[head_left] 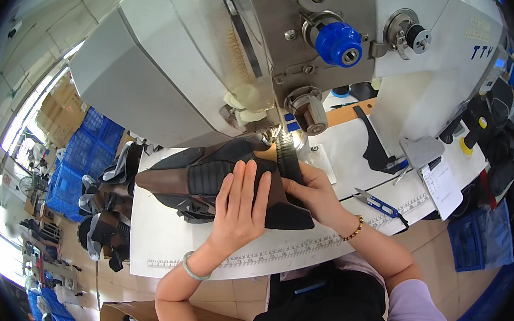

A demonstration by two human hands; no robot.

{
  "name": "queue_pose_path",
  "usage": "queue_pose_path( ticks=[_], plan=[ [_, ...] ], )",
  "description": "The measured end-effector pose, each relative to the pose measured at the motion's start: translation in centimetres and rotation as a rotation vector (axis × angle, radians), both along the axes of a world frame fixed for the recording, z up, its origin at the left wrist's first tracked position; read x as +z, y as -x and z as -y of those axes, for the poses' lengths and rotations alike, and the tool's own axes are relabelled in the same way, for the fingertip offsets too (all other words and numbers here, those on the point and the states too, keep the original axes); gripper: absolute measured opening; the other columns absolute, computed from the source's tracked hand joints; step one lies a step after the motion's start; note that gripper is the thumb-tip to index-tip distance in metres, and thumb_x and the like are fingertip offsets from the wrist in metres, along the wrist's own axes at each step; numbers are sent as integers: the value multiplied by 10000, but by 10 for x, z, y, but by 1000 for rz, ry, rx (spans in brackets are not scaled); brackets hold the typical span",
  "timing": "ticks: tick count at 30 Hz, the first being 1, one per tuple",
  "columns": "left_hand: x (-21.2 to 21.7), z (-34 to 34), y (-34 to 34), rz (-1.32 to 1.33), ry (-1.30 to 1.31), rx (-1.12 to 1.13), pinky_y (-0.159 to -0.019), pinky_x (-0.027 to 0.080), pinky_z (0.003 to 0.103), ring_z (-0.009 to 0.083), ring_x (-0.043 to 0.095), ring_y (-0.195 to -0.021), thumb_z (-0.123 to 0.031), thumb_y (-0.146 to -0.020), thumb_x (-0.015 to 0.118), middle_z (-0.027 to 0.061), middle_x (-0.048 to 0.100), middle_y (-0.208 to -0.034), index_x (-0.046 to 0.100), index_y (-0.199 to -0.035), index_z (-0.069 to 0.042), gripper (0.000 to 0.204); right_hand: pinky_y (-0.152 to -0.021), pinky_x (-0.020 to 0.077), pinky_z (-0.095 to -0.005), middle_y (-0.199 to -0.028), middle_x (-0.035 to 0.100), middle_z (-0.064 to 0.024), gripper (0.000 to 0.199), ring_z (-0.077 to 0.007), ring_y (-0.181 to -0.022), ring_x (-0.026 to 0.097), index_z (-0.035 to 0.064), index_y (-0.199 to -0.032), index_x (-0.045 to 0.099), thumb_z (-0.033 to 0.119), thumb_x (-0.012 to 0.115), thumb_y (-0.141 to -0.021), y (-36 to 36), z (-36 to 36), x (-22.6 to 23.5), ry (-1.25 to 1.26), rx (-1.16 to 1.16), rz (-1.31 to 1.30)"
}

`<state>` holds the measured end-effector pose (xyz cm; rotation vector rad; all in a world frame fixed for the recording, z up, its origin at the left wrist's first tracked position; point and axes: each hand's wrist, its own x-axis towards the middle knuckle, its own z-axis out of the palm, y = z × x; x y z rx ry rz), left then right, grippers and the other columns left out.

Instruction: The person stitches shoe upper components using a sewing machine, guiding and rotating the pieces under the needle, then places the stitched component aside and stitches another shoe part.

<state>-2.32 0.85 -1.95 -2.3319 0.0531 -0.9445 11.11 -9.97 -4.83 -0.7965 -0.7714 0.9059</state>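
The black and brown leather shoe upper [224, 185], with a ribbed, padded black panel across its middle and a smooth brown toe piece pointing left, lies on the white desk [158, 237] right under the head of the big grey-white sewing machine [180, 62]. The left hand [239, 205] presses flat on it, fingers [249, 181] stretched out straight and close together over the ribbed panel, gripping nothing, just pinning the piece down. The right hand [315, 193] sits just beside it, fingers curled around the upper's black right edge near the ribbed metal post [286, 154] below the needle area, thumb on top, pinching the material. A pale green bangle [192, 270] rings the left wrist; a brown beaded bracelet [355, 228] rings the right.

Along the desk's near edge runs a printed ruler strip [298, 250]. To the right lie blue-handled thread snips [378, 203], then a white sheet of paper [443, 188] with handwriting, tilted. A flat black cut leather piece [375, 147] rests further back. On the machine head, a bright blue ribbed plastic knob [339, 43] sticks out, with metal tension discs [410, 32] to its right. At left, off the desk, more dark shoe uppers [106, 208] pile up, with blue plastic crates [79, 163] behind them and cardboard boxes [62, 113] beyond. Another blue crate [479, 238] stands at lower right on the floor.
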Motion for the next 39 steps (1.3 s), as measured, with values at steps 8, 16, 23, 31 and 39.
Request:
queue_pose_path(
  ticks=[8,16,23,31,39],
  plan=[
    [-7,4,-3,-3,-79,62,-932,383,425,393,528,-1096,-196,-817,487,295,540,-1139,528,-1107,93,411,-724,455,-201,-942,618,-10,210,-46,-833,530,-7,-1071,581,36,554,-868,-9,-9,-20,-54,-65,240],
    [-3,9,-5,-19,-74,77,-919,393,430,408,531,-1087,-110,-783,472,311,537,-1134,528,-1104,103,389,-663,427,-181,-882,604,13,227,-31,-786,514,11,-1091,571,46,555,-867,-8,-6,-15,-31,-42,182],
    [0,20,-9,-6,-126,150,-931,409,399,355,587,-1027,-53,-814,483,239,608,-1065,583,-1079,23,294,-661,424,-178,-882,609,13,249,-26,-789,512,-3,-1118,553,31,543,-871,-17,2,-12,81,52,157],
    [-1,9,-9,-2,-192,114,-881,423,398,378,581,-1019,-55,-844,443,273,599,-1049,558,-1061,60,272,-721,442,-192,-928,624,-4,251,-35,-827,532,-10,-1120,550,0,529,-870,-13,-2,-11,-44,43,147],
    [6,9,-11,-34,-162,119,-883,421,400,384,575,-1027,-57,-831,440,279,586,-1069,542,-1082,72,300,-738,445,-189,-972,615,-9,261,-44,-866,543,3,-1131,536,21,543,-871,-16,-5,-13,38,41,145]
  ],
)
